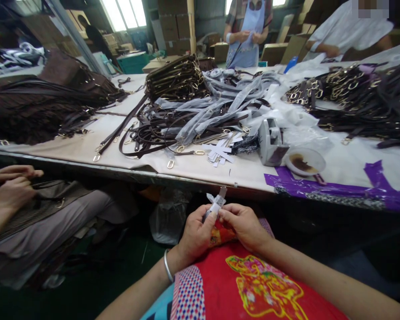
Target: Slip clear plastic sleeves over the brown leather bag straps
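Observation:
My left hand (199, 229) is closed around a small bundle wrapped in whitish clear plastic (215, 205), held just in front of the table edge. From the far side, my right hand (245, 222) pinches the same bundle at its right side. A flat, shiny end sticks up from the wrapping; what lies inside is hidden by plastic and fingers. Both hands are above my red apron (226, 275) with a yellow-outlined print. On the table ahead lie white paper strips (220, 151) and dark straps with gold clasps (153, 133).
A grey tape dispenser (270, 142) and a round dish with brown residue (305, 161) stand near purple tape (326, 189). Dark straps are heaped at right (363, 98) and left (36, 106). A co-worker's hands (13, 191) are at far left; other people stand across the table.

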Demonstrator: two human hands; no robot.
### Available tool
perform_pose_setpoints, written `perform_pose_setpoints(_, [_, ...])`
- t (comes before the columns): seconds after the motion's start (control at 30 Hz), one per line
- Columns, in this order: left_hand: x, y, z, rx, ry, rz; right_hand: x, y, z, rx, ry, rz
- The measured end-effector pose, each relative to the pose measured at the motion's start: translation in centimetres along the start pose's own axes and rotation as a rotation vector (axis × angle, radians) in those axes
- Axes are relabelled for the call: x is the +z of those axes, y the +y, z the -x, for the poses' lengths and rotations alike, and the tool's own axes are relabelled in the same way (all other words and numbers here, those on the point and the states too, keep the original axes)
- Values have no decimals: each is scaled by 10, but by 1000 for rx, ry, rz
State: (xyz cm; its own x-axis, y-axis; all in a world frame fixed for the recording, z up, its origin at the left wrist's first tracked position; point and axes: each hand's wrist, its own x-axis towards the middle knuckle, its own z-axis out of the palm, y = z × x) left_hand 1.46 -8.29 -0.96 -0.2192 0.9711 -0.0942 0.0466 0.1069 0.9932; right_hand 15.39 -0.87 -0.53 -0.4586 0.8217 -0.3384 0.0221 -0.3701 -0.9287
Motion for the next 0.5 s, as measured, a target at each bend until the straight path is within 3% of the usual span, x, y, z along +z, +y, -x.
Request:
perform_pose_setpoints(0.27, [12,-6,-2,-193,-79,517,-10,-5,-8,-106,-151,145])
perform_pose_setpoints(0.4, [16,-1,-5,-182,-71,597,-13,-4,-12,-180,-202,289])
perform_pose_setpoints(0.5, [20,-4,-6,-208,-81,592,-14,0,-15,-140,-172,399])
